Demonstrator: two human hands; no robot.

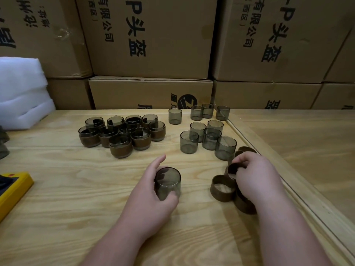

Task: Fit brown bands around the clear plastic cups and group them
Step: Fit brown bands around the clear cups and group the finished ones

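Banded cups (123, 135) are grouped at far left, finished. A bare cup (167, 182) is gripped by the left hand (151, 196), ready for banding. A brown band (233, 169) is pinched by the right hand (257, 179) beside loose bands.

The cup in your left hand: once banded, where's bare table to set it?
Bare wood lies between the banded cups, the left hand and the yellow object. The right side is crowded with bare cups and loose bands.

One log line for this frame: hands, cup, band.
left hand: holds bare cup | right hand: pinches brown band | band: not yet fitted
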